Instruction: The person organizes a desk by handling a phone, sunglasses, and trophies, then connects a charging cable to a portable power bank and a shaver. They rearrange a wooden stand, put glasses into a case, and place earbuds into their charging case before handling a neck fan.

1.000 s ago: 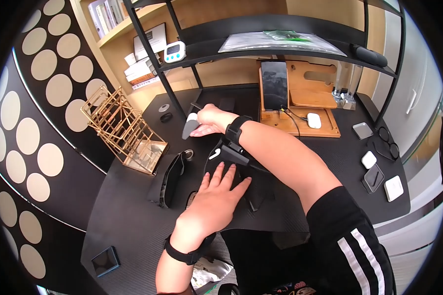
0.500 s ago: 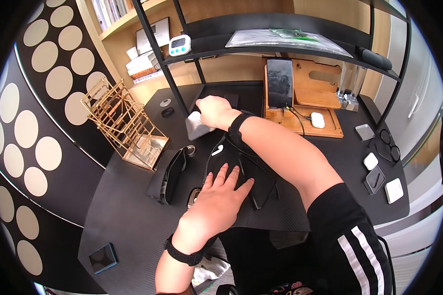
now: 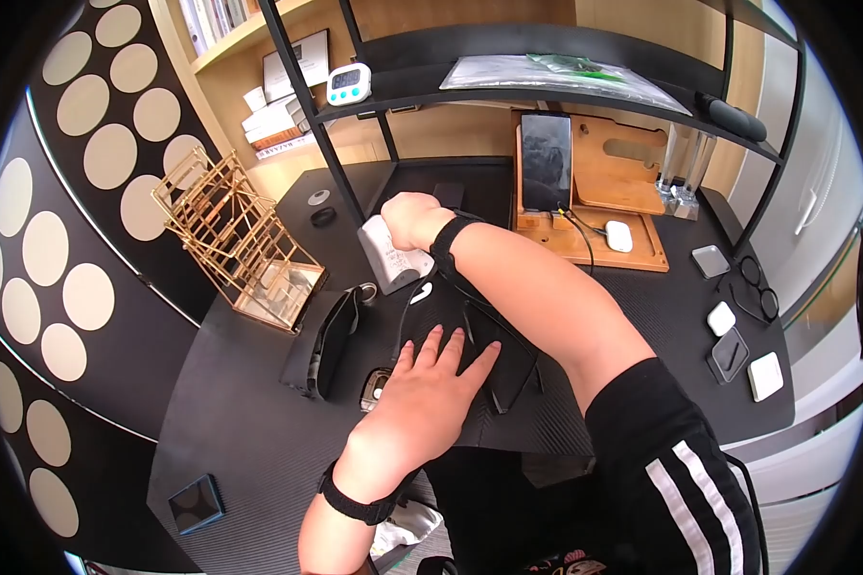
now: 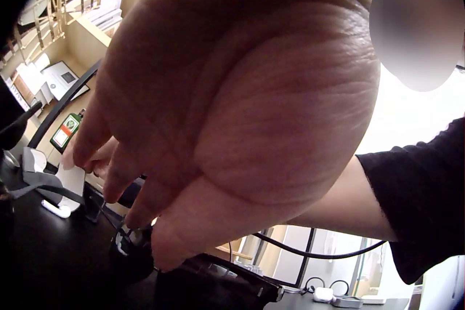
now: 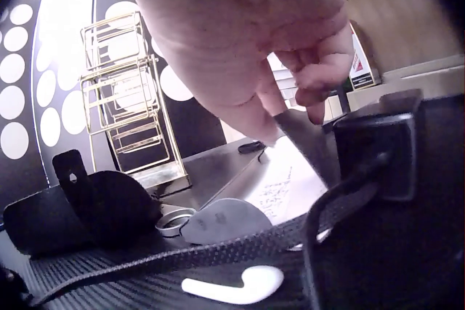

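My right hand [image 3: 414,220] pinches a white block-shaped object [image 3: 390,259] at the back left of the desk; in the right wrist view its white face carries small printed text, with a grey rounded piece [image 5: 229,221] at the near end. Just below that object lies a white earbud [image 3: 422,293], close to a black woven strap [image 5: 218,254]. My left hand [image 3: 412,407] spreads its straight fingers over black items in the middle of the desk. By its wrist side, a small brown object [image 3: 376,388] is partly covered. The left palm [image 4: 240,99] fills the left wrist view.
A black case [image 3: 328,345] and a metal ring [image 3: 368,292] lie left of the hands. A gold wire rack [image 3: 244,249] stands beyond. On the right are a wooden stand [image 3: 590,249] with a phone [image 3: 545,163], glasses [image 3: 760,287] and small cases. A black shelf [image 3: 403,96] spans the back.
My right hand has turned the white object, so its printed face now shows, and stays near the back left of the desk. The left hand has hardly moved.
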Demonstrator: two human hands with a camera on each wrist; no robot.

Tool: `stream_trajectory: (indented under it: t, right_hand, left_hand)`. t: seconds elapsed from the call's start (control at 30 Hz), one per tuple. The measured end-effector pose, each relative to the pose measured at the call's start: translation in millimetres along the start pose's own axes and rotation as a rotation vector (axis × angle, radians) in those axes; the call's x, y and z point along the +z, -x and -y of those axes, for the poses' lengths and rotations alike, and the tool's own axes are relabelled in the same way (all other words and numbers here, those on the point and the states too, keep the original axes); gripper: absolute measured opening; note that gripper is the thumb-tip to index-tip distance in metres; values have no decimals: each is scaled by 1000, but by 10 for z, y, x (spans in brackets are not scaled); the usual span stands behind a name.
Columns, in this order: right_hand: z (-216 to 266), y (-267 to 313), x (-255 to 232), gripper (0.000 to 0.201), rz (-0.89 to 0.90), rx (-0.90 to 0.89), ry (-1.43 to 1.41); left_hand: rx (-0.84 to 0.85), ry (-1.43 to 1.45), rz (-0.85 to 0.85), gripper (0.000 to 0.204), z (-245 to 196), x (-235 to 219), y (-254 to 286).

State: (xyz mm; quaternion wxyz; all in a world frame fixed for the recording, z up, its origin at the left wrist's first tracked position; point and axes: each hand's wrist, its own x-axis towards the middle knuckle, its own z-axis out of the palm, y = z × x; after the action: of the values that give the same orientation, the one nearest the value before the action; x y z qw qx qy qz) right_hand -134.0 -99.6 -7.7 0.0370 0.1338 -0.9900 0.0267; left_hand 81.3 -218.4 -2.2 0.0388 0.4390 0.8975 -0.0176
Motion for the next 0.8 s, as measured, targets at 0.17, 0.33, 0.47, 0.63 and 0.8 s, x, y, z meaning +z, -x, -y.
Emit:
stream_trajectory:
  t: [0.17,0.33,0.47,0.63,0.8]
  right_hand:
    - [-26,-24,71,23,-51,72,-59]
    - [-32,-22,87,23,-131,93,-127]
    - [-5,32,37,21,-127,84,-130]
    - [60,177,-193,20,-75,126,-185]
    - [62,55,-83,20,-179,193,-197]
  left_hand:
    - [13,3,3,77,-1,-5,0]
    - [13,-5,-14,77,10,29,5]
    - [12,-9,19,77,-15,-1,7]
    - [13,-8,12,78,-18,6,11]
    - [19,-10,17,77,-26,10,18]
